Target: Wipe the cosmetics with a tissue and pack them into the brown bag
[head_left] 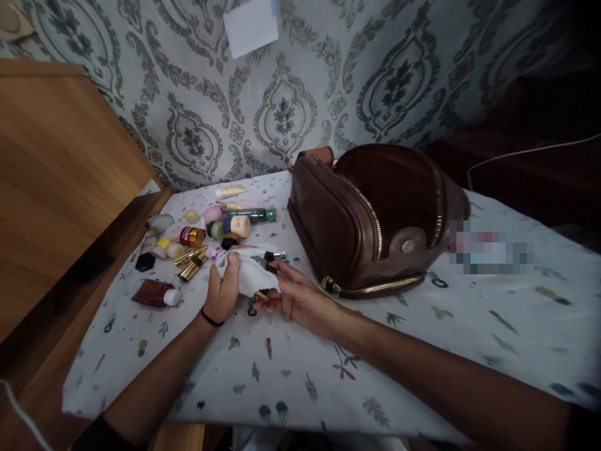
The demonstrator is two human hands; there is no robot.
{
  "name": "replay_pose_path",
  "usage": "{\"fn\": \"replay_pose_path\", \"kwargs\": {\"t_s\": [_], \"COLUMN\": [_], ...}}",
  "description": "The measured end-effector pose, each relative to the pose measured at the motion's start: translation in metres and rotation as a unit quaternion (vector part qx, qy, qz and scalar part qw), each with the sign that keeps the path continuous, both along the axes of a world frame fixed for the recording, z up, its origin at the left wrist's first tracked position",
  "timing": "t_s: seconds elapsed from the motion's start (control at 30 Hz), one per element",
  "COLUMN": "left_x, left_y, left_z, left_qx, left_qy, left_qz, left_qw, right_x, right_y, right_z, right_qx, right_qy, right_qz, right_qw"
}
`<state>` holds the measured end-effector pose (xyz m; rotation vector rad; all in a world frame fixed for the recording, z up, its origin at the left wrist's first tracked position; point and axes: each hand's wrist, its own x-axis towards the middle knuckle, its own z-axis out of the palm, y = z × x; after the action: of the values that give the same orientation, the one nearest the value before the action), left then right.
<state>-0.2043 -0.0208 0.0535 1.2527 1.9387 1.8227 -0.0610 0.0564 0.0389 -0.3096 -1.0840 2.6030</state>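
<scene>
My left hand (224, 285), with a black band at the wrist, is closed on a white cloth (251, 270). The cloth is bunched over something dark and slim, mostly hidden. From the other side my right hand (303, 302) pinches this small dark item with a bit of gold showing; its kind cannot be made out. Just beyond the cloth lies a small tube with a black and silver end (275, 255). Left of my left hand are several gold tubes (191, 264), and a bottle of dark red liquid with a white cap (154, 294) lies on its side.
A brown leather bag (335, 219) stands unzipped at the right of the patterned tablecloth (291, 376). Behind the hands cluster cosmetics, among them a dark green bottle (248, 215) and a red jar with a gold lid (191, 236). A wooden panel (61, 156) borders the left.
</scene>
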Motion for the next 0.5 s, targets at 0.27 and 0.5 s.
{"fn": "replay_pose_path", "kwargs": {"t_s": [0.27,0.5], "left_x": [-0.006,-0.01], "left_y": [-0.006,-0.003], "left_z": [0.009,0.018], "left_qx": [-0.013,0.01], "left_qy": [-0.04,-0.067], "left_qz": [0.003,0.041], "left_qw": [0.999,0.997], "right_x": [-0.001,0.01], "right_y": [0.0,-0.005], "right_z": [0.0,0.017], "right_qx": [0.035,0.13], "right_qy": [0.041,0.072], "right_qz": [0.021,0.045], "right_qw": [0.998,0.988]}}
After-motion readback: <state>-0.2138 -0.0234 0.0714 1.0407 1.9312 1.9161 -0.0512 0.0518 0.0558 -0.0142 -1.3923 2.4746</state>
